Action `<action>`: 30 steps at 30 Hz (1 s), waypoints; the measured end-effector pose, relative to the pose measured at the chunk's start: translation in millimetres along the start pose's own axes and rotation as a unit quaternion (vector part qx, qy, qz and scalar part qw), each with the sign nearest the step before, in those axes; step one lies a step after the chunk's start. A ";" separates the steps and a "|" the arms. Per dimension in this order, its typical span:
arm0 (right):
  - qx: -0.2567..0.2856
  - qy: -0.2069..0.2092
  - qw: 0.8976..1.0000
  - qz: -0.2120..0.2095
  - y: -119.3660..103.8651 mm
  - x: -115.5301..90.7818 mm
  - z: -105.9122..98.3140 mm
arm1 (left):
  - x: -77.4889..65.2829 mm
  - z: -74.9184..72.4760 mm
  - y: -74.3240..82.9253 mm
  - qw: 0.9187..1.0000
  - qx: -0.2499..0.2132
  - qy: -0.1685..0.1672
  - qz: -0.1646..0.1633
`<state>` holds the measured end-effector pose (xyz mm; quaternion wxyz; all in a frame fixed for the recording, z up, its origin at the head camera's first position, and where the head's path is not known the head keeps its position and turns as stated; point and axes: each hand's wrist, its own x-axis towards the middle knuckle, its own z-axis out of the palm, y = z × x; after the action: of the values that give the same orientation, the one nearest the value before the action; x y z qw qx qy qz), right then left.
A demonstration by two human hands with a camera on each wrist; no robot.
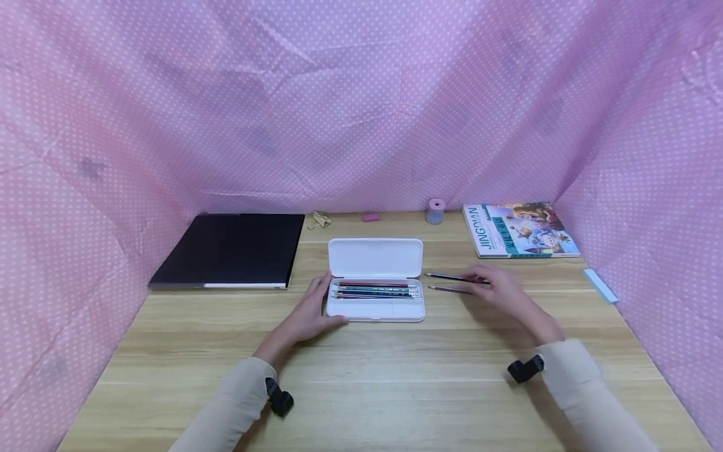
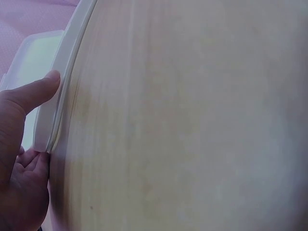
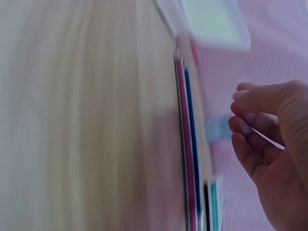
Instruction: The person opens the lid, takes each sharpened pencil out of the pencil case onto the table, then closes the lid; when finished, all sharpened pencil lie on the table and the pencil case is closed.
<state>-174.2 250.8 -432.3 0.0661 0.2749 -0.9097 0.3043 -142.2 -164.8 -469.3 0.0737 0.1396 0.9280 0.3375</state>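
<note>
A white pencil case [image 1: 375,310] lies on the table with its lid [image 1: 375,258] raised at the back. Several pencils [image 1: 374,292] lie side by side in it. My left hand [image 1: 309,315] holds the case at its left end; in the left wrist view the thumb [image 2: 45,85] is against the front wall. Two more pencils lie on the wood right of the case, a dark one [image 1: 443,275] and a reddish one [image 1: 446,289]. Just above them is my right hand [image 1: 497,290], its fingers [image 3: 252,149] loosely bent around nothing in the right wrist view.
Back left lies a black folder [image 1: 231,251]. Along the back edge are binder clips [image 1: 320,220], a pink eraser [image 1: 371,217] and a small pink-and-blue container [image 1: 435,211]. A book [image 1: 521,231] lies back right, near a light blue strip [image 1: 600,285]. Pink dotted cloth [image 1: 361,113] surrounds the table.
</note>
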 end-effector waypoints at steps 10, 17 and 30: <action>0.069 -0.091 0.993 0.015 -48.9 38.8 47.6 | -0.7 -0.1 0.3 1.000 -0.006 0.001 -0.003; 0.070 -0.137 0.988 0.031 -69.0 51.7 69.6 | -0.8 -0.8 0.2 1.000 -0.013 0.003 0.004; 0.039 -0.156 0.986 0.045 -76.7 57.7 70.9 | -0.4 -0.9 -0.7 1.000 -0.013 0.002 0.000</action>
<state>-177.9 131.6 -433.2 -0.1015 0.2802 -0.9078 0.2953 -142.1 -166.0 -469.0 0.0740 0.1381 0.9235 0.3501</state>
